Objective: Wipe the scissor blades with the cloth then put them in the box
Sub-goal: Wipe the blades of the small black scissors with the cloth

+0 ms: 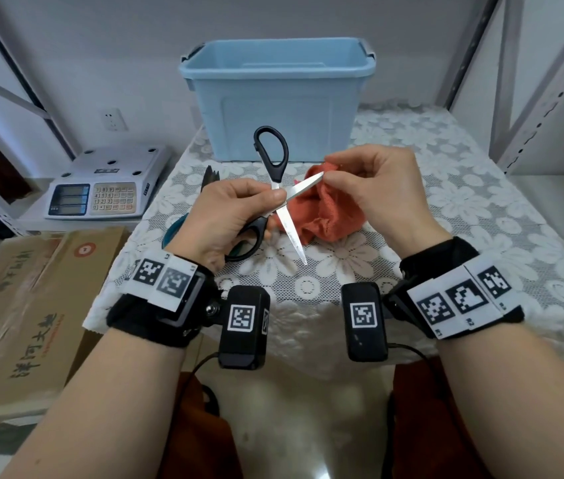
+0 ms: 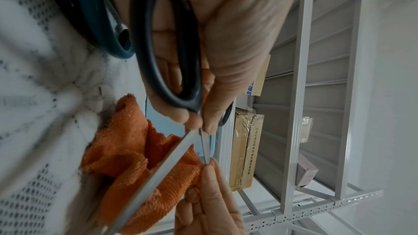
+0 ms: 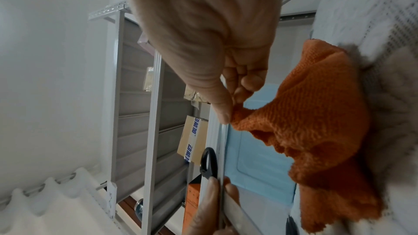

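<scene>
Black-handled scissors (image 1: 271, 157) are spread into an X above the table. My left hand (image 1: 270, 205) grips them at the pivot and the lower handle loop (image 2: 167, 51). One blade (image 1: 294, 236) points down toward me; the other (image 1: 304, 184) points right. My right hand (image 1: 329, 179) pinches the orange cloth (image 1: 329, 212) round the tip of that right-pointing blade; the thumb (image 3: 220, 110) presses the cloth (image 3: 316, 122) there. The rest of the cloth (image 2: 126, 158) hangs onto the table. The open blue box (image 1: 277, 95) stands behind, at the table's far edge.
A teal-handled pair of scissors (image 1: 174, 229) lies under my left hand, with another dark pair (image 1: 211, 174) behind it. The table wears a white lace cover (image 1: 446, 209). A weighing scale (image 1: 107, 188) and a cardboard carton (image 1: 24, 305) sit left; metal shelving (image 1: 550, 81) stands right.
</scene>
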